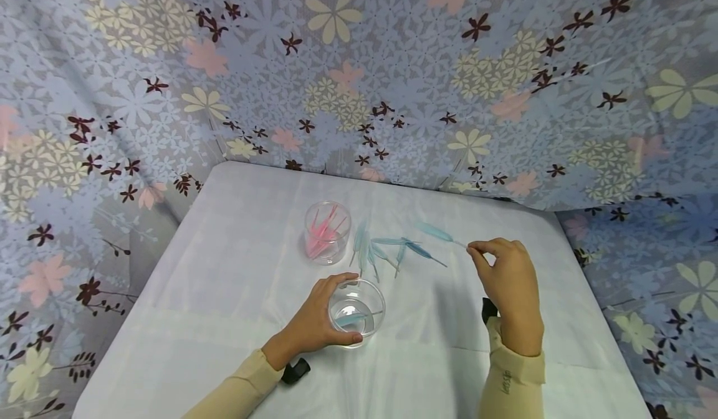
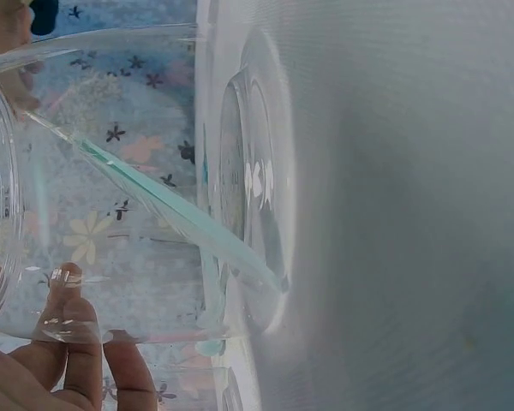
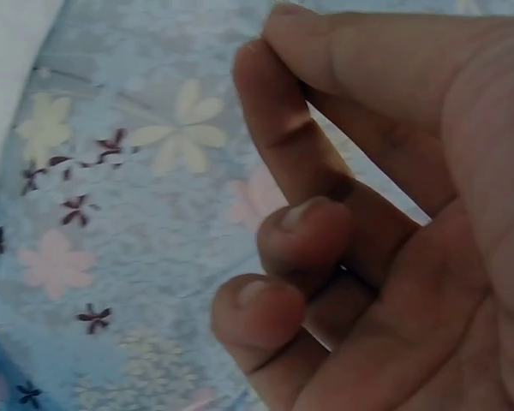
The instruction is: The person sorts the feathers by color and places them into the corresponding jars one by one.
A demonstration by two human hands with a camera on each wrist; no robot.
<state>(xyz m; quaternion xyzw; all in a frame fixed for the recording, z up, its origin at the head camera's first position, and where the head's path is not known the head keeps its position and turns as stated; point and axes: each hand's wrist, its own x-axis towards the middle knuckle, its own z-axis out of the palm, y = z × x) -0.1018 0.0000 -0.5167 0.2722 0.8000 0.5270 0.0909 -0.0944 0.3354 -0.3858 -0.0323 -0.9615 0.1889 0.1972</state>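
Note:
My left hand (image 1: pixel 314 320) grips a clear round cup (image 1: pixel 379 294) on the white table, thumb and fingers spread around its sides. Inside that cup leans one pale blue feather (image 2: pixel 167 205), its quill slanting up towards the rim in the left wrist view. With thumb and index fingertip, my right hand (image 1: pixel 509 275) pinches the quill end of another light blue feather (image 1: pixel 436 232), held to the right of the loose feathers. In the right wrist view the same pinch of the fingers (image 3: pixel 278 120) shows, the other fingers curled inward.
Several blue feathers (image 1: pixel 417 249) lie scattered on the tabletop (image 1: pixel 252 219) beyond the gripped cup. Left of them stands a second clear cup (image 1: pixel 310 222) holding pink feathers (image 1: pixel 322 238). A flower-patterned curtain (image 1: pixel 392 82) hangs behind the table and along its sides.

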